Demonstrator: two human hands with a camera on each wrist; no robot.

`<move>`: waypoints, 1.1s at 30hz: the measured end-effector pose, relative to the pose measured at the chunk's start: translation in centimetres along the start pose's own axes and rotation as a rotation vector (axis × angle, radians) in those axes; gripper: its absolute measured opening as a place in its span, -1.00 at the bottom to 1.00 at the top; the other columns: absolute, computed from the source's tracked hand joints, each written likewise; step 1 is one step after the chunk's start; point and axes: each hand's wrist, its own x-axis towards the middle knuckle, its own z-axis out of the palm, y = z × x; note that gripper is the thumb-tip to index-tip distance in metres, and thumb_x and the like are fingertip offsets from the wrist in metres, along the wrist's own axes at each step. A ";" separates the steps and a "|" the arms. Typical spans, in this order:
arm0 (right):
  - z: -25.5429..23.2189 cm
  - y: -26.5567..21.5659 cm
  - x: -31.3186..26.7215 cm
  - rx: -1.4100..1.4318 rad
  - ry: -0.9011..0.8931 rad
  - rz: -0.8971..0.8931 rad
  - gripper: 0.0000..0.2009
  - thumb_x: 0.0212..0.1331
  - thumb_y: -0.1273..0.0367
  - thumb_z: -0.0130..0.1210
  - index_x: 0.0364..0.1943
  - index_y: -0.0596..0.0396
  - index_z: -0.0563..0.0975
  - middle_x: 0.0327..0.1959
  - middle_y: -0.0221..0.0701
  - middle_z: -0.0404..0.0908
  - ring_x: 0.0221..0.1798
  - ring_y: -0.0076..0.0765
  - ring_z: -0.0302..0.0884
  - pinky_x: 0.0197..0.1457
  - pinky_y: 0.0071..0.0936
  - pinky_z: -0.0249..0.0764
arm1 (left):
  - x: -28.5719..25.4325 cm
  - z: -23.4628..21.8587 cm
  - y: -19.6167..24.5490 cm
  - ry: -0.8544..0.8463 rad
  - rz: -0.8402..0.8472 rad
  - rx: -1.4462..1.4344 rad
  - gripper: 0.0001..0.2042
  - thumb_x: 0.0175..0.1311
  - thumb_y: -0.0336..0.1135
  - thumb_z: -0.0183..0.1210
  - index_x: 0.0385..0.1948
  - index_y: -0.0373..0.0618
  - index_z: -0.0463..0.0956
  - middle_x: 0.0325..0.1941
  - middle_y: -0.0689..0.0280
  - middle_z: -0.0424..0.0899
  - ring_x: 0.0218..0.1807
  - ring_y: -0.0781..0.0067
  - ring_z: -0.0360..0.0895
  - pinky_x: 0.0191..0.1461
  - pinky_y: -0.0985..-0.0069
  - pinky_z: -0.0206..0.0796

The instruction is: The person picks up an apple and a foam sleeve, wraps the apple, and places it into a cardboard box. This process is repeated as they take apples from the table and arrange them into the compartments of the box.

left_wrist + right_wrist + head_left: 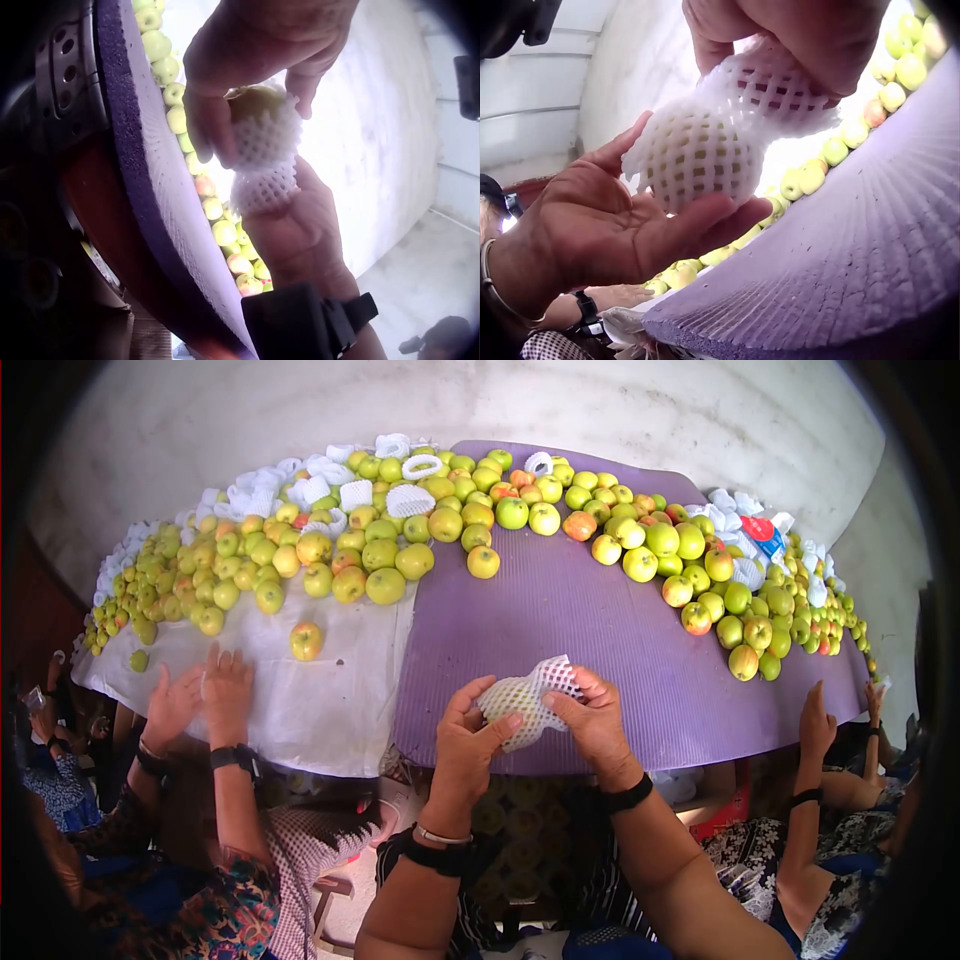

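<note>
Over the front edge of the purple table, my left hand (465, 735) grips a yellow-green apple (259, 103) between thumb and fingers. A white foam net sleeve (552, 680) covers most of that apple; one bare end shows in the left wrist view. My right hand (600, 728) pinches the sleeve's loose end, which stretches out beyond the fruit. In the right wrist view the left palm (592, 225) lies under the netted apple, while the right fingers (712, 56) hold the free part of the net from above.
Loose apples (385, 585) are heaped along the back of the purple mat (490, 650) and the white sheet (350, 695). White foam nets (265, 490) lie behind them. Another person's hands (205, 695) rest at the left; a further hand (818, 725) is at the right edge.
</note>
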 end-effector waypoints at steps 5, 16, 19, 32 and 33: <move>-0.2 1.3 0.0 -0.232 0.037 -0.190 -0.79 -0.02 0.62 0.02 -0.24 0.23 0.51 -0.37 -0.43 0.53 -0.33 -0.59 0.46 -0.26 -0.64 0.42 | 0.0 0.1 -0.9 -0.022 0.059 0.089 -0.53 -0.03 -0.58 0.19 0.00 -0.20 0.30 -0.18 0.17 0.52 -0.20 0.43 0.52 -0.22 0.54 0.46; 2.9 -0.2 -1.1 -0.844 -0.087 -0.752 -0.70 -0.18 0.63 0.03 -0.25 0.20 0.53 -0.44 -0.24 0.47 -0.46 -0.24 0.47 -0.42 -0.47 0.43 | -0.1 0.2 -0.5 0.095 0.054 0.048 -0.53 0.04 -0.60 0.08 0.07 -0.21 0.24 -0.13 0.19 0.49 -0.16 0.44 0.49 -0.18 0.50 0.44; 3.3 0.4 -1.3 -0.888 -0.107 -0.815 -0.63 -0.20 0.70 -0.01 -0.18 0.21 0.50 -0.44 -0.30 0.42 -0.48 -0.32 0.39 -0.45 -0.50 0.35 | -0.1 -0.1 -0.4 0.109 0.014 -0.047 -0.53 0.09 -0.57 0.02 0.11 -0.21 0.18 -0.07 0.17 0.46 -0.10 0.39 0.46 -0.12 0.45 0.42; 5.2 1.1 -2.3 -1.029 -0.087 -0.983 -0.85 -0.13 0.52 0.06 -0.39 0.16 0.53 -0.43 -0.34 0.44 -0.38 -0.21 0.39 -0.35 -0.36 0.28 | 1.2 -1.7 -1.2 -0.130 0.071 -0.468 -0.61 0.23 -0.32 -0.04 0.08 -0.19 0.15 0.00 0.14 0.38 0.02 0.25 0.39 0.12 0.31 0.25; 5.0 0.9 -2.4 -0.973 -0.127 -0.936 -0.85 -0.15 0.52 0.07 -0.40 0.15 0.53 -0.40 -0.35 0.45 -0.34 -0.22 0.39 -0.31 -0.37 0.29 | 1.1 -1.7 -1.1 -0.130 0.073 -0.467 -0.61 0.23 -0.32 -0.04 0.08 -0.19 0.15 0.00 0.14 0.38 0.02 0.25 0.39 0.12 0.31 0.25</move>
